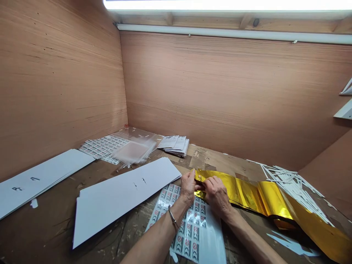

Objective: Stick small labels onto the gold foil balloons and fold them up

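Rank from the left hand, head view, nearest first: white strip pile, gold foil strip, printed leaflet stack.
1. Gold foil strip: right of the left hand, at its fingertips.
2. Printed leaflet stack: straight ahead, near the back wall.
3. White strip pile: far right, beyond the foil.

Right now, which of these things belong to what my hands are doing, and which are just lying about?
In use: gold foil strip, left hand, right hand, label sheet.

Lying about: white boards, white sticks, leaflets, plastic sleeves.
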`<state>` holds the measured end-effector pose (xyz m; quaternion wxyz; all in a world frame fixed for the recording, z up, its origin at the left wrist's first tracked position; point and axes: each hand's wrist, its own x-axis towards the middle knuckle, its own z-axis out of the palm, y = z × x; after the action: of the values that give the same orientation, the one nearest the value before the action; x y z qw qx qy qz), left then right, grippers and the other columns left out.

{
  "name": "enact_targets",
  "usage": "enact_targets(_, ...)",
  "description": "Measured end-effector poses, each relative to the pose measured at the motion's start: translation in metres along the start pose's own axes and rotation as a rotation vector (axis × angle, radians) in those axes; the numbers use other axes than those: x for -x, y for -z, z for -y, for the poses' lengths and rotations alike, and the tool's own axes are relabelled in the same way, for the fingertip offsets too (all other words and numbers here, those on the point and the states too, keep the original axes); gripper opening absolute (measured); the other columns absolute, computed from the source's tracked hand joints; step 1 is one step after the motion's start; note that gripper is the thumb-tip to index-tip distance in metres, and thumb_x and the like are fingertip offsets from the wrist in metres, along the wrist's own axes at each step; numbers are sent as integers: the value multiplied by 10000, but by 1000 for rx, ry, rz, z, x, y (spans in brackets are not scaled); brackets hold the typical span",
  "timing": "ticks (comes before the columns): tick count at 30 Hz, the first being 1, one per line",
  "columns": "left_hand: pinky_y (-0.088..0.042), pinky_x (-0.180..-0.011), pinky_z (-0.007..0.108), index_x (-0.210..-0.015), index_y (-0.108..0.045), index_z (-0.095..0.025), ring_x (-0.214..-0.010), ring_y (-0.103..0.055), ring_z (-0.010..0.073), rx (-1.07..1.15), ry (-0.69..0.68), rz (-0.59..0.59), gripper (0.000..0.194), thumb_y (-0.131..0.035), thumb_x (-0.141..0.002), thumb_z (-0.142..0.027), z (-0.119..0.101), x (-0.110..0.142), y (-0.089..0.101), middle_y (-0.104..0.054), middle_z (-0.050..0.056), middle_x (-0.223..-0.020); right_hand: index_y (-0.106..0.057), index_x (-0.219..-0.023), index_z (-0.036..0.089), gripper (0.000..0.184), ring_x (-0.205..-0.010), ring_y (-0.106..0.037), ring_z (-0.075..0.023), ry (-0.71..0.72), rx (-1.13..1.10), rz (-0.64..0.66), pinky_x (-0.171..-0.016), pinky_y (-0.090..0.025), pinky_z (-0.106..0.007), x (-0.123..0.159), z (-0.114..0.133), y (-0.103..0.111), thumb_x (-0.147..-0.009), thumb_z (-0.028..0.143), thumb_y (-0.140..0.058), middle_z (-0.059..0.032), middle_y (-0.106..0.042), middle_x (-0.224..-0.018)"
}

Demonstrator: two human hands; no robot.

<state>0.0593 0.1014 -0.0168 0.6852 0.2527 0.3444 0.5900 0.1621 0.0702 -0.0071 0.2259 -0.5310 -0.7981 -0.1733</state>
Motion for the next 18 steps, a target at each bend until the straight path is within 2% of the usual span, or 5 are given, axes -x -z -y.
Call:
enact_targets(4,-484,-464,292,-744,-516,-105,-552,-589,170,-10,-9,36,509,-518,-626,-601,-1,1,1,-606,82,-694,-530,-603,171,189,-658,-474,-160,-236,-253,19,-614,-341,-260,-6,-6,1,-764,203,-437,-43,-549,-635)
enact_targets(8,-498,-484,298,-769,-534,-92,-580,-595,171,-29,-14,25,527,-503,-643,-603,-2,2,1,-612,104,-747,-542,-597,183,189,-569,-494,-140,-494,-534,106,-538,-336,-239,-8,-11,3,-720,317,-492,-6,-561,-582)
enact_targets(10,-493,-469,289,-776,-536,-90,-554,-588,162,-29,-11,35,512,-505,-653,-586,-3,2,0,-607,97,-724,-531,-591,183,202,-532,-484,-135,-576,-602,99,-515,-332,-235,-8,-14,3,-712,340,-490,5,-550,-545)
enact_targets(13,-482,-447,266,-752,-526,-95,-495,-558,130,-17,-21,46,426,-554,-655,-509,0,0,1,-579,56,-637,-506,-568,180,227,-515,-472,-134,-624,-610,34,-499,-330,-236,-8,-18,1,-702,363,-487,5,-540,-526)
enact_targets(18,-473,-441,240,-651,-493,-117,-436,-504,83,-61,-14,-13,233,-660,-564,-253,7,-6,2,-514,-12,-561,-520,-635,171,221,-541,-504,-136,-644,-750,-68,-518,-383,-244,-10,-20,2,-663,389,-542,-4,-567,-577)
